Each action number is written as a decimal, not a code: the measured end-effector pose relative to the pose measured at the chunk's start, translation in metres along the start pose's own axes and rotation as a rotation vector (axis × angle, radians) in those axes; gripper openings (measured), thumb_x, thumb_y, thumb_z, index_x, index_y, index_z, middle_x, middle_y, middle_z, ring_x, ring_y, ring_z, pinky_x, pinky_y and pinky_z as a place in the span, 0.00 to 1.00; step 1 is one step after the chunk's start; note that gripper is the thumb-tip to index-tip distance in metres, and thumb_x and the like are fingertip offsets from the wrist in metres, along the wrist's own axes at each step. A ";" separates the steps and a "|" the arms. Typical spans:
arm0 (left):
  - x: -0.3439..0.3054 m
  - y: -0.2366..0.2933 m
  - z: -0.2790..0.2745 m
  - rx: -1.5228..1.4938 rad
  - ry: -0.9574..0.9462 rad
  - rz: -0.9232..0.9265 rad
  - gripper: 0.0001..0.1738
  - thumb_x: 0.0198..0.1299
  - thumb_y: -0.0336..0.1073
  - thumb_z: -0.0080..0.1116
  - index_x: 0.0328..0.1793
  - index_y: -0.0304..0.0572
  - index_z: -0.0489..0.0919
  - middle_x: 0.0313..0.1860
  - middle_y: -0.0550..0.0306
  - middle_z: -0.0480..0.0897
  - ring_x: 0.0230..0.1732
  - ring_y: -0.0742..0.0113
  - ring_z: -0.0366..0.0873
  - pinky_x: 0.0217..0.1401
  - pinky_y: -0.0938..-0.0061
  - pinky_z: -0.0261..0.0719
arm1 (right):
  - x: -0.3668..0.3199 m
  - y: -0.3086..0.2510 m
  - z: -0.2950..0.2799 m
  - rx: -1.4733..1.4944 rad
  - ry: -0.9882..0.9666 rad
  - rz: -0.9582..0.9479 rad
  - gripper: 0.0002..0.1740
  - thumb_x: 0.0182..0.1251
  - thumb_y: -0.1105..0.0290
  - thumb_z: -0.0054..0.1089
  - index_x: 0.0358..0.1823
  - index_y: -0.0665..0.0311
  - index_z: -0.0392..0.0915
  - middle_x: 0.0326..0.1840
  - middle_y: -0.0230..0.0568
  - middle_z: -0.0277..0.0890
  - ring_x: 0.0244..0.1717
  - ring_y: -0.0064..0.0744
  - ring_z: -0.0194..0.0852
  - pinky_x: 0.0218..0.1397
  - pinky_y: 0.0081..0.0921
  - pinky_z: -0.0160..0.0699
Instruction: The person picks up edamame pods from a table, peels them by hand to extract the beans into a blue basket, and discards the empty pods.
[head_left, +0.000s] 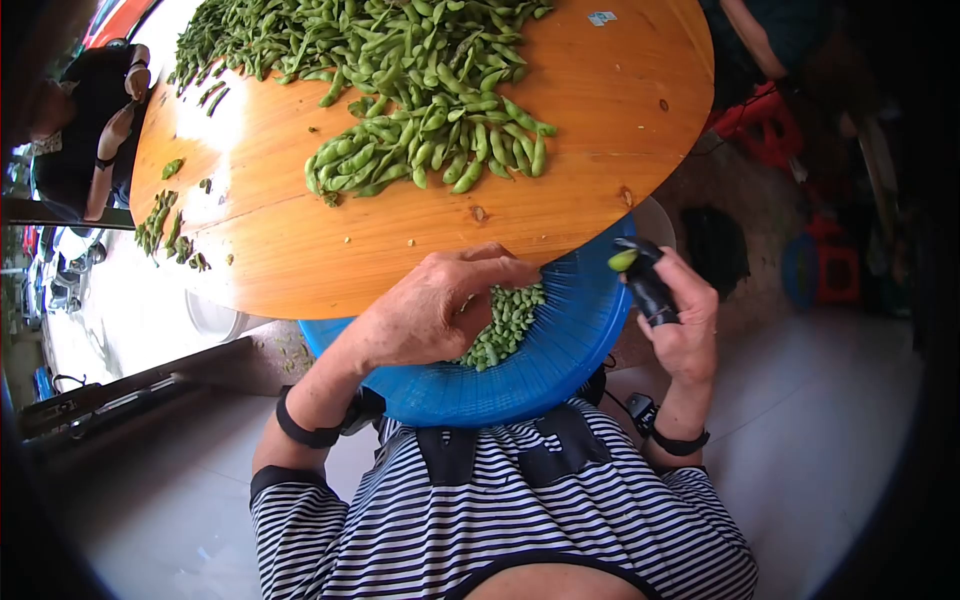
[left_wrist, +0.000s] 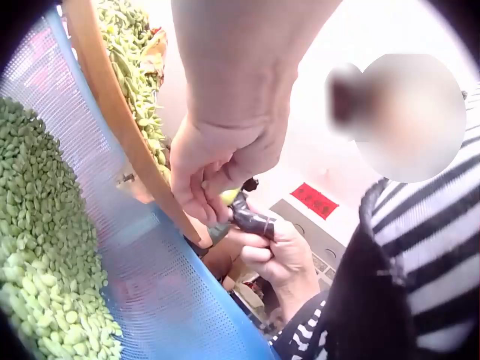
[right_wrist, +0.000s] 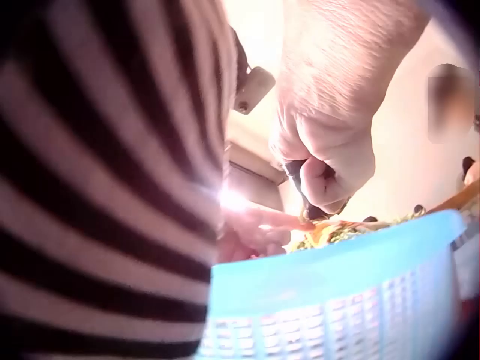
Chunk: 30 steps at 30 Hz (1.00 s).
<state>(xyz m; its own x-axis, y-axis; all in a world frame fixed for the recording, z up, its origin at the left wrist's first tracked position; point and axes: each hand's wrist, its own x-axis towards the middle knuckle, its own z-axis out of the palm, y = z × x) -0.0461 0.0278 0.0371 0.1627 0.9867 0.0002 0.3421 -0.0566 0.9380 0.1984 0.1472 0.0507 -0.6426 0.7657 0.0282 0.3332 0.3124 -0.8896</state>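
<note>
Between its black-covered fingertips, my right hand [head_left: 685, 325] pinches a green soybean pod [head_left: 622, 261] beside the basket's right rim. Black wrapping [head_left: 654, 300] covers parts of those digits. My left hand [head_left: 425, 305] hangs above the blue mesh basket [head_left: 440, 395], its index finger reaching rightward. In the left wrist view the left fingers [left_wrist: 196, 196] are bent and overlap the pod; I cannot tell whether they hold anything. Shelled green beans [head_left: 510, 325] lie in the basket, partly hidden by the left hand. The right wrist view is mostly sleeve, basket side and the right hand [right_wrist: 330, 161].
A wooden table [head_left: 270, 240] borders the basket's far side, with a large heap of pods [head_left: 400, 60] and a smaller pile [head_left: 430, 150] on it. Scraps [head_left: 165, 225] lie at its left edge. Another person [head_left: 90, 120] is at the left. Red stools [head_left: 765, 125] stand at the right.
</note>
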 end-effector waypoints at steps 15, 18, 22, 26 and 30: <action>0.042 -0.039 -0.027 0.628 0.500 -0.036 0.09 0.54 0.28 0.65 0.40 0.33 0.81 0.31 0.50 0.82 0.25 0.62 0.80 0.31 0.69 0.79 | -0.001 0.023 -0.043 -0.538 0.172 0.130 0.25 0.43 0.89 0.47 0.48 0.75 0.73 0.37 0.57 0.76 0.39 0.54 0.77 0.45 0.31 0.75; 0.040 -0.037 -0.024 0.600 0.558 0.008 0.08 0.52 0.26 0.67 0.39 0.35 0.82 0.33 0.54 0.81 0.27 0.66 0.79 0.32 0.71 0.79 | 0.006 0.023 -0.027 -0.397 0.144 0.020 0.22 0.45 0.88 0.46 0.46 0.74 0.73 0.36 0.55 0.75 0.36 0.53 0.76 0.42 0.28 0.74; 0.031 -0.009 -0.014 0.237 0.632 -0.168 0.08 0.52 0.26 0.68 0.37 0.36 0.80 0.31 0.59 0.80 0.23 0.72 0.74 0.28 0.74 0.73 | 0.013 0.017 0.002 -0.125 0.031 -0.078 0.22 0.48 0.87 0.43 0.46 0.73 0.76 0.35 0.45 0.77 0.29 0.33 0.73 0.35 0.20 0.70; 0.015 -0.003 0.017 -0.661 0.480 -0.271 0.05 0.62 0.29 0.65 0.39 0.40 0.79 0.26 0.71 0.77 0.24 0.87 0.69 0.22 0.85 0.62 | 0.013 -0.006 0.034 0.423 -0.206 0.228 0.30 0.50 0.87 0.44 0.59 0.70 0.74 0.31 0.29 0.71 0.28 0.14 0.63 0.32 0.12 0.64; 0.010 0.000 0.033 -0.751 0.556 -0.282 0.06 0.60 0.28 0.66 0.39 0.41 0.78 0.25 0.70 0.77 0.24 0.86 0.68 0.24 0.87 0.65 | 0.009 0.002 0.056 0.895 -0.352 0.295 0.29 0.52 0.83 0.35 0.58 0.76 0.72 0.22 0.26 0.61 0.19 0.11 0.53 0.18 0.13 0.55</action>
<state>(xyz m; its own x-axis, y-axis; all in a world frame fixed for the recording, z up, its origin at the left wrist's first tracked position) -0.0139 0.0322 0.0256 -0.3609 0.8910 -0.2755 -0.4087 0.1144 0.9055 0.1542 0.1235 0.0233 -0.8333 0.4897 -0.2565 -0.0360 -0.5111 -0.8588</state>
